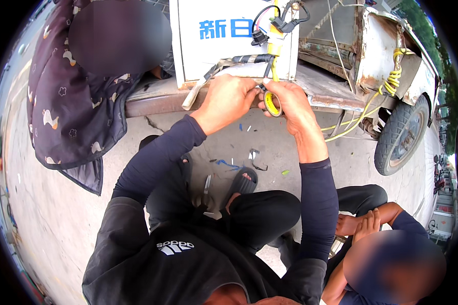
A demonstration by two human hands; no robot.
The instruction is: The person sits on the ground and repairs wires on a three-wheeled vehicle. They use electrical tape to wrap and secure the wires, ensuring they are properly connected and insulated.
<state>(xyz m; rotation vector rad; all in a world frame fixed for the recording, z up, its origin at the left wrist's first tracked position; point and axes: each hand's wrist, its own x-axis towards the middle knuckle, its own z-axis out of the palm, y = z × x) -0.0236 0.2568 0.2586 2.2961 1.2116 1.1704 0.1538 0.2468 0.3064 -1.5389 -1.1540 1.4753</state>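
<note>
My right hand (290,101) is closed around a roll of black electrical tape (273,103) with a yellow core. Beside it, my left hand (228,99) pinches a thin black cable (267,68), and the fingertips of both hands almost meet there. A thicker cable bundle (247,59) wrapped in black tape runs just above, ending in a pale strip of wrapping (191,96) left of my left hand. Higher up, a black plug connector (260,37) and another black connector (285,24) hang on wires against a white box (208,56).
The white box stands on the rusty edge of a cart (152,103). Coiled yellow cable (392,81) hangs right, above a wheel (402,134). One person sits beside a patterned dark cover (51,119) at far left, another crouches lower right. Scraps and a bladed tool (207,188) lie below.
</note>
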